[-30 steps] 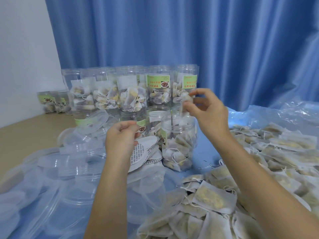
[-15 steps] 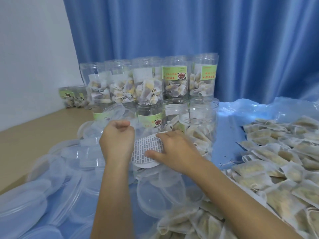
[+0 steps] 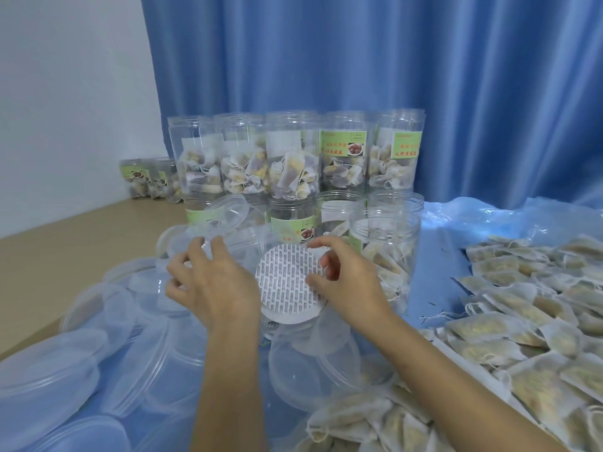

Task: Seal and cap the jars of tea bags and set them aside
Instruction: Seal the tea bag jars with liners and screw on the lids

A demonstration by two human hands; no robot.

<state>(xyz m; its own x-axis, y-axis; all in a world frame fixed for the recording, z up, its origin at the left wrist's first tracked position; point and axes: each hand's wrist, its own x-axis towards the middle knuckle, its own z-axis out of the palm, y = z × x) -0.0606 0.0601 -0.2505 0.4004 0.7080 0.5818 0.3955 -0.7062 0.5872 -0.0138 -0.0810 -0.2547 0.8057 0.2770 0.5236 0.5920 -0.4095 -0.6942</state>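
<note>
Bench at centre. Stacked clear jars at 12 o'clock hold tea bags; green labels, print unreadable. Open jar at 1 o'clock, part filled. Round white seal, rows of tiny grey print, pinched by right hand. Left hand grips its left edge.

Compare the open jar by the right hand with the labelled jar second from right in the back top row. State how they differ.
The open jar has no lid, its threaded mouth bare; the back-row jar sits stacked on another jar. The open jar stands low on the blue sheet, nearest the right hand; the back-row jar stands against the curtain. The back-row jar's green label faces the camera; the open jar's is mostly turned away. Both are clear plastic and hold tea bags.
</note>
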